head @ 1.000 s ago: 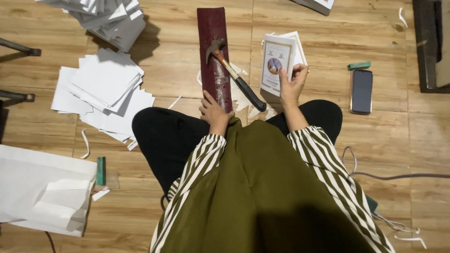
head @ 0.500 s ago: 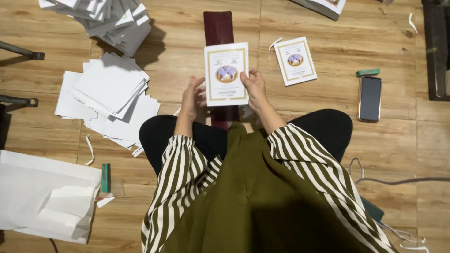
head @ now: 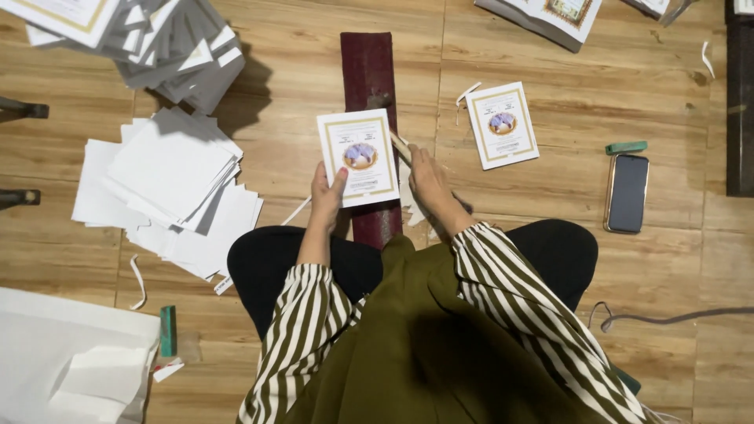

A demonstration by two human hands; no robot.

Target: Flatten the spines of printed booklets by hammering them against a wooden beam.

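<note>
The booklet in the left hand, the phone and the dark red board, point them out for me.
booklet (head: 357, 157): head view, middle of its cover.
phone (head: 627, 193): head view, centre of its dark screen.
dark red board (head: 366, 67): head view, bare upper end.

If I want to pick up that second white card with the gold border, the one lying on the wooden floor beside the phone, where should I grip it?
Probably at the lower right corner of the gold-bordered white card, coming from the near right. It lies flat and slightly rotated on the wooden floor, so it needs an edge lifted first. That corner is bare; a white paper strip sits at its upper left.
</note>
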